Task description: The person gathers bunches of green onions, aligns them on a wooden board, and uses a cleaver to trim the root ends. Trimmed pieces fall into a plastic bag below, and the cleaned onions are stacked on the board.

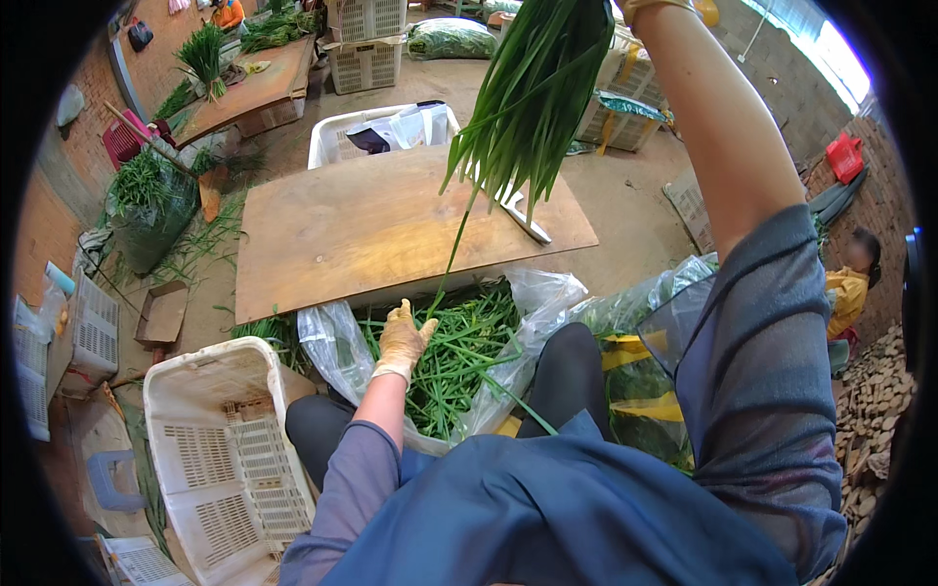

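My right hand (651, 6), in a pale glove, is raised at the top edge and mostly cut off. From it hangs a bunch of long green leaves, likely garlic chives (538, 95), with the loose ends pointing down. One long leaf trails from the bunch towards my left hand (403, 338). That gloved hand has its fingers apart, over a clear plastic bag (333, 340) full of leaf trimmings (469, 359) between my knees. Whether the trailing leaf touches the thumb, I cannot tell. A white-handled knife (524, 216) lies on the wooden board (352, 227), partly behind the bunch.
An upright white plastic crate (212, 366) stands at my left; another crate (322, 143) is behind the board. A stuffed bag of greens (150, 212) sits far left. Filled bags (645, 395) lie beside my right knee. People (846, 293) are at the far right and upper left.
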A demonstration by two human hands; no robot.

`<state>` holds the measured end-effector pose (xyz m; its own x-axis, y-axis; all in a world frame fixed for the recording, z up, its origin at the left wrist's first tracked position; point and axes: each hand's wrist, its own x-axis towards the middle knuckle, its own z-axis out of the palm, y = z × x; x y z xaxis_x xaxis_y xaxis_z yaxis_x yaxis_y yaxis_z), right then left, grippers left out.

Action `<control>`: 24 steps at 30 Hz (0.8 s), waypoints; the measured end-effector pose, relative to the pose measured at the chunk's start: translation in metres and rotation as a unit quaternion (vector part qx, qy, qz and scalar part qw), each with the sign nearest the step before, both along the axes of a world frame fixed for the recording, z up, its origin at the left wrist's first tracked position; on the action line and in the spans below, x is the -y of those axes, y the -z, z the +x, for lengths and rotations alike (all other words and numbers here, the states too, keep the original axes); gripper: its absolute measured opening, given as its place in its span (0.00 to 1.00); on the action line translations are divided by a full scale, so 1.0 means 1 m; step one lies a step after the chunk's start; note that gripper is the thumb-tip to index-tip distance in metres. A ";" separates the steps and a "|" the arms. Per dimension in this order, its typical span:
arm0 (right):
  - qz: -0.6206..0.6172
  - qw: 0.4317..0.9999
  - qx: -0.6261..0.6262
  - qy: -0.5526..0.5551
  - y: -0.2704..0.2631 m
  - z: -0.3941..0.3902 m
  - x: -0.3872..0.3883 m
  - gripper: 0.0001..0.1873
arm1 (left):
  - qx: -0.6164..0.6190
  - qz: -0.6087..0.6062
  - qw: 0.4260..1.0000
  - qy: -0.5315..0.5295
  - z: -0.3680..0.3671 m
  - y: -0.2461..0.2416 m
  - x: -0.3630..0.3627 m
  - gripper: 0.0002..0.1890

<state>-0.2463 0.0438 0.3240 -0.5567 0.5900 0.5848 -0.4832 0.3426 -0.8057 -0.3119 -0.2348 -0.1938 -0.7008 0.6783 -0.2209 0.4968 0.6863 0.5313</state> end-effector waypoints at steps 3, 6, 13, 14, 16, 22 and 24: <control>0.005 1.000 0.009 -0.006 0.001 -0.008 -0.004 0.09 | 0.012 0.009 1.000 -0.005 0.006 0.022 -0.024 0.47; 0.009 1.000 0.019 -0.008 0.003 -0.014 -0.008 0.08 | 0.029 0.021 0.999 -0.012 0.019 0.042 -0.040 0.39; 0.011 1.000 0.020 -0.008 0.006 -0.014 -0.015 0.08 | -0.125 -0.166 0.913 0.350 0.061 0.057 -0.022 0.13; 0.011 1.000 0.016 -0.008 0.006 -0.013 -0.015 0.08 | -0.105 -0.203 0.896 0.381 0.067 0.054 -0.015 0.15; 0.012 1.000 0.009 -0.007 0.005 -0.010 -0.015 0.08 | -0.053 -0.231 0.897 0.372 0.075 0.045 -0.003 0.19; 0.012 1.000 0.006 0.003 0.002 -0.005 -0.011 0.08 | 0.040 -0.162 0.947 0.276 0.065 -0.009 0.006 0.37; 0.014 1.000 0.003 0.008 0.001 -0.003 -0.010 0.08 | -0.005 -0.108 0.957 0.268 0.064 -0.023 0.011 0.34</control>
